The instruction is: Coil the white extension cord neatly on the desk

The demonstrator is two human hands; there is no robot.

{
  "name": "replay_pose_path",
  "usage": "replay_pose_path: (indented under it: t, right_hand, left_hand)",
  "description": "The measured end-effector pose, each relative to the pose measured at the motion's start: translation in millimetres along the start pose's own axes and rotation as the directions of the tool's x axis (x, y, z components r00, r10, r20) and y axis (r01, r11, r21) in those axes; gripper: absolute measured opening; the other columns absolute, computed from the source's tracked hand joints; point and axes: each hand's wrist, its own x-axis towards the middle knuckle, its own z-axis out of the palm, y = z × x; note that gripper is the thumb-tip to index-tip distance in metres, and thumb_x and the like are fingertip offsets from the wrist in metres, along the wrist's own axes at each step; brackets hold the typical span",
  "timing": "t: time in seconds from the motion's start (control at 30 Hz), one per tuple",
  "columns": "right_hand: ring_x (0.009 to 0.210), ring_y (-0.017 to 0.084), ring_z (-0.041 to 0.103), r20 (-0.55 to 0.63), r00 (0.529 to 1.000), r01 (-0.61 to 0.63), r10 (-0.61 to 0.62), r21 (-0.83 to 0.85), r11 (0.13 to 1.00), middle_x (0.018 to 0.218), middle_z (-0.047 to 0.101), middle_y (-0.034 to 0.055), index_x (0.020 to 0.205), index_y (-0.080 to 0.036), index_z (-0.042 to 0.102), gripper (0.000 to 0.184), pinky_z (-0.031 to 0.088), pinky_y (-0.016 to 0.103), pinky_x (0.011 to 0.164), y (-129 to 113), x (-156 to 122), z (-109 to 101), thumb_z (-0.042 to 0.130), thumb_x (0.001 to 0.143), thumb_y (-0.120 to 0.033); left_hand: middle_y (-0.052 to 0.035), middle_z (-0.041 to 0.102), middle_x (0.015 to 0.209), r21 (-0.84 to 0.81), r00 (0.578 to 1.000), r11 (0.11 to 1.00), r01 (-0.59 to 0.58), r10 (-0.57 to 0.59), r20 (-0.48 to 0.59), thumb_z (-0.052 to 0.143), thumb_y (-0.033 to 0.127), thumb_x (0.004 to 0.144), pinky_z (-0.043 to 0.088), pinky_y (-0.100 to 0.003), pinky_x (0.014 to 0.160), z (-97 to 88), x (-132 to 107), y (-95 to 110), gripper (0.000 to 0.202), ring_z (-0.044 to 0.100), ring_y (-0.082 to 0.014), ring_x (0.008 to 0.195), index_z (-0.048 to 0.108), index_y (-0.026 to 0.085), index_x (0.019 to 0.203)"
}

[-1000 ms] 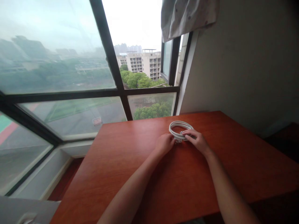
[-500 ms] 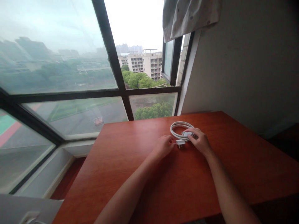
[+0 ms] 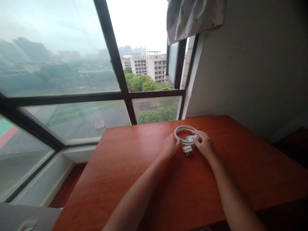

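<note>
A coiled white power cable (image 3: 184,132) lies on the reddish-brown wooden table (image 3: 134,160), its white plug (image 3: 187,149) sticking out toward me. My left hand (image 3: 171,145) rests at the coil's left edge, fingers curled against the cable. On the coil's right side, my right hand (image 3: 204,144) pinches the cable's connector block (image 3: 191,138) with its fingertips. Both forearms reach in from the bottom of the view.
A big dark-framed window (image 3: 115,73) runs along the table's far and left sides, with buildings and trees outside. A grey wall (image 3: 252,64) rises to the right. A patterned cloth (image 3: 192,16) hangs at the top. A dark surface (image 3: 292,144) sits at the far right.
The plug end has come out from the coil and now lies toward me. My left hand moved up to the coil's left edge; my right hand shifted slightly on the connector.
</note>
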Motion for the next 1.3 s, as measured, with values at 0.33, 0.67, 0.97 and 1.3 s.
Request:
replay_pose_path:
  t: [0.33, 0.67, 0.97, 1.3]
  right_hand:
    - [0.114, 0.030, 0.058, 0.090, 0.855, -0.518, 0.511, 0.082, 0.852, 0.124, 0.062, 0.0150, 0.129, -0.015, 0.054, 0.058, 0.045, 0.043, 0.098, 25, -4, 16, 0.053, 0.079, -0.044]
    - [0.120, 0.032, 0.055, 0.023, 0.869, -0.494, 0.494, 0.048, 0.868, 0.130, 0.058, 0.0182, 0.132, -0.013, 0.052, 0.063, 0.042, 0.046, 0.102, 30, -10, 21, 0.051, 0.080, -0.050]
    - [0.111, 0.027, 0.057, -0.152, 0.976, -0.173, 0.156, -0.105, 0.979, 0.118, 0.065, 0.0160, 0.117, -0.015, 0.061, 0.041, 0.043, 0.042, 0.098, 7, -1, 2, 0.043, 0.090, -0.041]
    - [0.108, 0.024, 0.058, 0.282, 0.956, 0.027, 0.076, -0.343, 0.939, 0.113, 0.069, 0.0069, 0.107, -0.024, 0.066, 0.033, 0.028, 0.049, 0.102, -14, 3, 18, 0.040, 0.095, -0.040]
  left_hand:
    - [-0.0070, 0.070, 0.098, -0.084, 0.998, 0.996, 0.043, -0.048, -0.049, 0.055, 0.037, 0.088, 0.046, -0.026, 0.073, 8.7, 30, 3, 0.025, 0.064, -0.0196, 0.086, 0.062, 0.018, 0.102]
    - [-0.0136, 0.060, 0.110, 0.024, 0.984, 0.996, -0.092, 0.094, -0.153, 0.048, 0.031, 0.093, 0.044, -0.035, 0.090, 18.3, 33, -9, 0.024, 0.057, -0.0233, 0.103, 0.058, 0.015, 0.109]
    - [-0.0130, 0.055, 0.122, 0.006, 0.949, 0.966, -0.260, 0.256, -0.182, 0.052, 0.026, 0.091, 0.046, -0.037, 0.095, -2.5, -4, -32, 0.033, 0.056, -0.0237, 0.110, 0.051, 0.017, 0.122]
    - [-0.0119, 0.054, 0.122, 0.077, 0.962, 0.963, -0.258, 0.264, -0.075, 0.047, 0.022, 0.090, 0.048, -0.040, 0.093, -46.2, -61, -66, 0.031, 0.059, -0.0232, 0.104, 0.053, 0.019, 0.120]
